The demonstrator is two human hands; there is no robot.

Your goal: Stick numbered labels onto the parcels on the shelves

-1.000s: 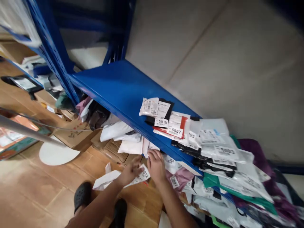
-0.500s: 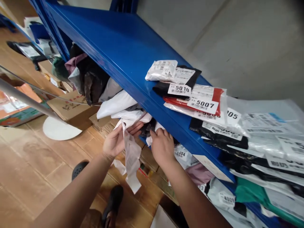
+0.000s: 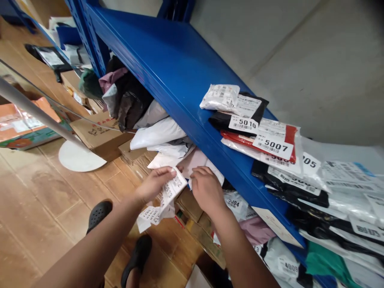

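My left hand [image 3: 159, 182] pinches a strip of white labels [image 3: 172, 188] between thumb and fingers. Printed numbers and barcodes show on the strip, and its lower end hangs folded above the floor. My right hand [image 3: 207, 188] is at the mouth of the lower shelf, its curled fingers on a pale parcel bag [image 3: 195, 161]. The fingertips partly hide behind the hand. Other white parcel bags [image 3: 159, 134] lie just left of it, under the blue shelf board [image 3: 156, 68].
On the upper board lie numbered parcels, among them one labelled 5010 [image 3: 243, 122] and one labelled 5007 [image 3: 273, 146]. Below are more bags, including one labelled 4009 [image 3: 288, 266]. Cardboard boxes [image 3: 99, 132] and a slanting pole with a white round base [image 3: 81, 156] stand at left.
The label strip has turned so that its printed side shows, and its end has swung left. A pale parcel bag now shows between my hands. The view has shifted slightly left.
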